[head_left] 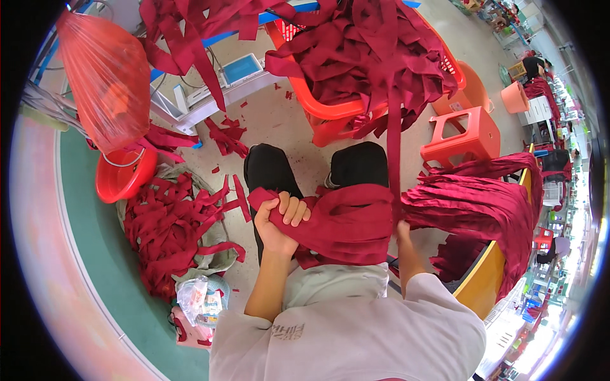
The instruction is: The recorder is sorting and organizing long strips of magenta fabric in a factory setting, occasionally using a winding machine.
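In the middle of the frame, a bundle of dark red fabric strips [346, 219] lies across the seated person's lap, its layers gathered lengthwise. The left hand [273, 236] is closed around the bundle's left end, fingers curled over the cloth. The right hand [403, 232] is at the bundle's right end, beside a long red strip [394, 149] that hangs down from the top of the frame; its fingers are mostly hidden, so I cannot tell how tightly they close or on what.

At the upper centre, a red plastic basket [330, 112] is heaped with loose, tangled strips [375, 54]. Right of it stand a red plastic stool [470, 136] and, farther off, an orange bucket [516, 98]. At the right of the frame, a thick swath of long red strips [483, 197] drapes over a yellow-edged panel [481, 279].

At the left, a pile of short red scraps [165, 235] lies on a pale sheet, with a red basin [127, 182] just above it and a translucent red bag [105, 82] at the upper left. A clear plastic bag [192, 293] sits below the scraps.
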Demonstrator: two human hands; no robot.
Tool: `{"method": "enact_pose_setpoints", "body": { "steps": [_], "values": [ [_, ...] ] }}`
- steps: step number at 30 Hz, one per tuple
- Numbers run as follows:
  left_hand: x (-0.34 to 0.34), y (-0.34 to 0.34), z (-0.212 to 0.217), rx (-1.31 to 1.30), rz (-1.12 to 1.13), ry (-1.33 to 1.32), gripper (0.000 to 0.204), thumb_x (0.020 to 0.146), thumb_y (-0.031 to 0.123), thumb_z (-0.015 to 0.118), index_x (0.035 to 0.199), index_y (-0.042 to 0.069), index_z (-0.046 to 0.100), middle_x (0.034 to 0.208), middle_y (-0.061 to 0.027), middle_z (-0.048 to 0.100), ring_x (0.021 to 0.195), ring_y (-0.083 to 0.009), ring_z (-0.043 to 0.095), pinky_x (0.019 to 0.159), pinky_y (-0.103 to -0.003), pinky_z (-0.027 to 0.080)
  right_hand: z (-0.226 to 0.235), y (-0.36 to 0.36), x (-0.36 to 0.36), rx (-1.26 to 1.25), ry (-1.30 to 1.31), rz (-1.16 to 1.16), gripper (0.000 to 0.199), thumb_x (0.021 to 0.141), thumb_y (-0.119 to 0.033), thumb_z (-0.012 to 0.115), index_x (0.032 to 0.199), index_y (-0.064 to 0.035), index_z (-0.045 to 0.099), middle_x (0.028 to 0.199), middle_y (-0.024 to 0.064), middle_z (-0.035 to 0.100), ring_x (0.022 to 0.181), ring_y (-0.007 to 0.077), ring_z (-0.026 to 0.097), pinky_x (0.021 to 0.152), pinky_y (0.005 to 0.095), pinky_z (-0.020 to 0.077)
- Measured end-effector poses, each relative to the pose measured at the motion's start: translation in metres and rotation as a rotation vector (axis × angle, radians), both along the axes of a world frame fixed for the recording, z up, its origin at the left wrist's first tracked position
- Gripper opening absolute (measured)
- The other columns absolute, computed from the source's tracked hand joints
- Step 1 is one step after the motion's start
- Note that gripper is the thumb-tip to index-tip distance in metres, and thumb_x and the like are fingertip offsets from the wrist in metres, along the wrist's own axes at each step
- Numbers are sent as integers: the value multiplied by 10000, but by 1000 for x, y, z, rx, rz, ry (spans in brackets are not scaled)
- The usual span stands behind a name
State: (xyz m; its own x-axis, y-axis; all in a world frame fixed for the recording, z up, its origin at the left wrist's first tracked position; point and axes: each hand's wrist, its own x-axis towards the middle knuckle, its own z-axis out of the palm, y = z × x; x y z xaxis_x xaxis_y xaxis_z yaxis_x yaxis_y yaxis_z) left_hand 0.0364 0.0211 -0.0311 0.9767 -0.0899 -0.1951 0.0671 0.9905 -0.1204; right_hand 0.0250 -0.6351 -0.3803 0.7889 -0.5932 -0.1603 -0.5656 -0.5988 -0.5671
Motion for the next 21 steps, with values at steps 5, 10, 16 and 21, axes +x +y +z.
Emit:
{"method": "enact_pose_setpoints", "body": {
  "steps": [5,10,16,21],
  "values": [
    [-9,-4,28,247,34,62,247,865,252,449,662,123,391,550,2,372,562,-147,388,679,-317,375,6,130,-57,344,336,-183,246,842,-204,528,794,14,631,696,161,608,632,288,635,548,425,499],
    [-10,-4,19,35,-17,25,246,870,242,450,663,129,380,548,7,357,550,-135,368,661,-309,367,31,58,10,-12,-4,79,270,868,-250,553,835,4,641,750,158,632,710,291,635,638,422,494],
    [-16,-8,19,191,22,54,241,867,247,444,667,119,402,550,-4,376,567,-153,389,679,-322,383,335,336,193,69,-744,478,197,910,-125,611,1056,6,625,982,113,627,928,213,589,848,335,459],
    [-18,-12,19,205,20,56,235,862,246,450,672,118,399,555,-7,375,570,-158,388,688,-326,385,447,427,261,-346,-849,981,292,892,-238,641,1087,-21,621,1104,151,620,1066,333,565,914,415,451]
  ]
}}
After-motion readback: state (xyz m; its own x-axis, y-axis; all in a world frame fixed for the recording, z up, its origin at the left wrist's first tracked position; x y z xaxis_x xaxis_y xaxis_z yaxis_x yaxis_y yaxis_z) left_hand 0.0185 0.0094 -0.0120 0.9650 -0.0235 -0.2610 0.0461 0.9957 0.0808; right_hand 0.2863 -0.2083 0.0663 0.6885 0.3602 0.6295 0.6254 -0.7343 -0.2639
